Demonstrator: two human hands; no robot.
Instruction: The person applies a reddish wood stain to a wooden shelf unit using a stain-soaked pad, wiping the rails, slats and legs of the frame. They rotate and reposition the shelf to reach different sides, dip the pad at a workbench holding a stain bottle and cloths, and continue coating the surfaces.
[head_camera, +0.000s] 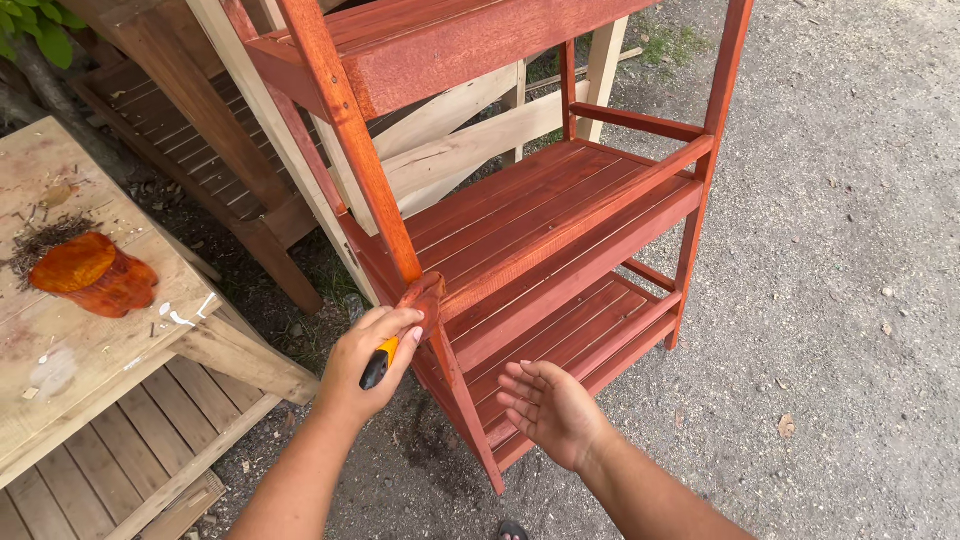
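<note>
Gravel and patchy dirt lie under everything, outdoors. At the near middle, the left hand (365, 360) is closed around a paintbrush (405, 320) with a yellow and black handle — its stained head is pressed against the near front leg of the red-brown shelf rack (540, 230), apparently to spread the colour there. The right hand (548, 408) hovers just right of that leg, open and holding nothing, palm up. The slatted rack looks evenly coated. Far left, an unpainted wooden counter (60, 340) carries an orange-stained rag (92, 272).

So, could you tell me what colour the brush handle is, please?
Yellow-orange and black, gripped in the left hand; the brush shows in the head view.
</note>
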